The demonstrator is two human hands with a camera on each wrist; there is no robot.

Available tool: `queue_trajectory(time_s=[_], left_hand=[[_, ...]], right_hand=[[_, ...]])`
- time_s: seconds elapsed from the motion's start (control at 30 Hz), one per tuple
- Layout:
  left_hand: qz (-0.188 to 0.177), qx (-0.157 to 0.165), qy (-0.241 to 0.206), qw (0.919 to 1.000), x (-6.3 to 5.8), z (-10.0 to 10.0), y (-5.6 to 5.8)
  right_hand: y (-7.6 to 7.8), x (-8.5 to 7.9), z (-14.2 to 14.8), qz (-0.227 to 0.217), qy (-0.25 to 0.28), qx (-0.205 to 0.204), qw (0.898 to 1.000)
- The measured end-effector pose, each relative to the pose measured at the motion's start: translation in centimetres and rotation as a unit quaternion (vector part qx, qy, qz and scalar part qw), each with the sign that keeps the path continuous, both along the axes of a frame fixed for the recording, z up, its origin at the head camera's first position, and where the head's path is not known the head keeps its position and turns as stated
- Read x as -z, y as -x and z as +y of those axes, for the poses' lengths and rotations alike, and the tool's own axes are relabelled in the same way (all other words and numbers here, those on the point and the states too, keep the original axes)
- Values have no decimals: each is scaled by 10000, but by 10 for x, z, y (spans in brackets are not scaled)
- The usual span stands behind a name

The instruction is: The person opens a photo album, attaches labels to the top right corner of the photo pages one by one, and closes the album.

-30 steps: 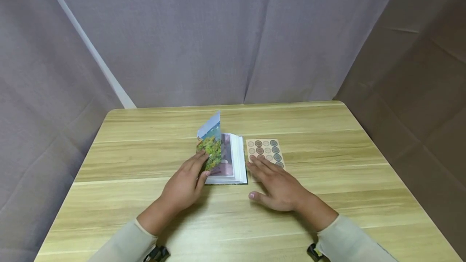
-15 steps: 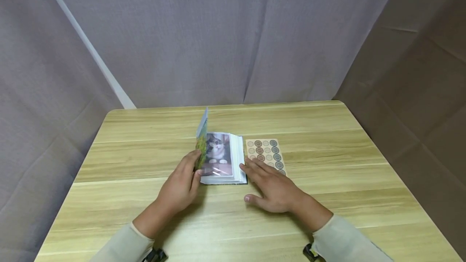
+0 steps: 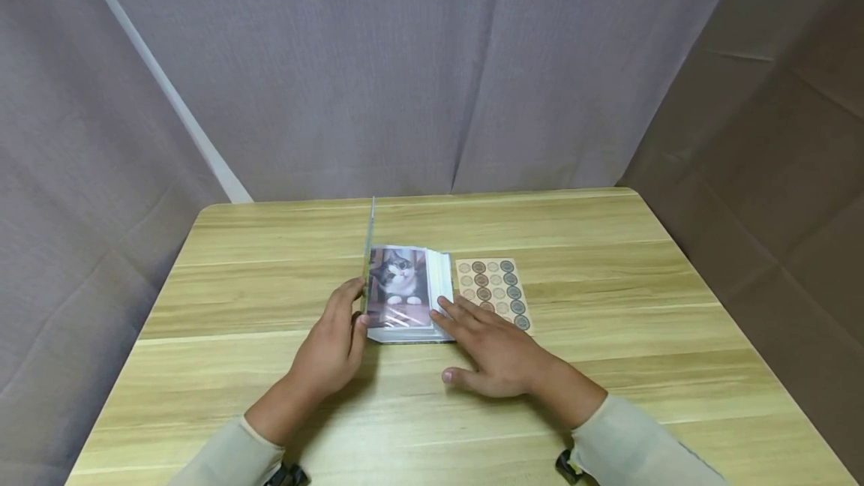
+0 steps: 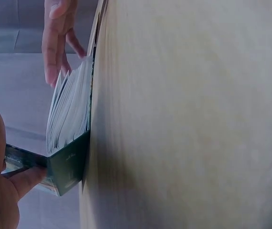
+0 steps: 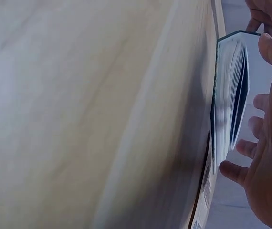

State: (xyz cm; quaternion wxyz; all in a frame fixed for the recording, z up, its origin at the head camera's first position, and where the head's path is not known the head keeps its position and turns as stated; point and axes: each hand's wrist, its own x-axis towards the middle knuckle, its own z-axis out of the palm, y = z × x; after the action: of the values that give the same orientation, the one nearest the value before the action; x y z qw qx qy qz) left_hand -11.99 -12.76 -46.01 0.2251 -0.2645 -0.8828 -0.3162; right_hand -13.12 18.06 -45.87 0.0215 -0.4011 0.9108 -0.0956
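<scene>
A thick, small photo album (image 3: 442,287) lies on the table with its front cover (image 3: 370,227) standing upright along the left side. A photo of a grey-and-white cat (image 3: 400,276) shows on the top page. My left hand (image 3: 334,336) touches the outer face of the cover, thumb near its lower corner; the left wrist view shows the thumb (image 4: 31,179) against the dark green cover by the spine (image 4: 69,164). My right hand (image 3: 499,347) has its fingers outstretched, tips over the album's right page edges, and covers the lower left of a sticker sheet (image 3: 498,287).
The sticker sheet, tan with rows of round printed marks, lies right beside the album. The wood-grain table (image 3: 607,283) reaches back to a grey curtain (image 3: 337,81), with darker cloth (image 3: 756,171) on the right.
The album's front cover has swung leftward from leaning over the pages to upright, uncovering the cat photo. My left hand has moved slightly left with it; my right hand has slid left towards the pages.
</scene>
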Motion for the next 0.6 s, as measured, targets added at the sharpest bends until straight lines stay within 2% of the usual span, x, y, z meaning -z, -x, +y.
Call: queue_trajectory(time_s=[0.33,0.6], left_hand=[[19,-31,-100,9999,2,0,0],[-11,-159,-167,9997,2,0,-1]], right_hand=[[-1,3,-9,-67,-138,-89,9998],[-4,3,-12,-252,-314,-2,9992]])
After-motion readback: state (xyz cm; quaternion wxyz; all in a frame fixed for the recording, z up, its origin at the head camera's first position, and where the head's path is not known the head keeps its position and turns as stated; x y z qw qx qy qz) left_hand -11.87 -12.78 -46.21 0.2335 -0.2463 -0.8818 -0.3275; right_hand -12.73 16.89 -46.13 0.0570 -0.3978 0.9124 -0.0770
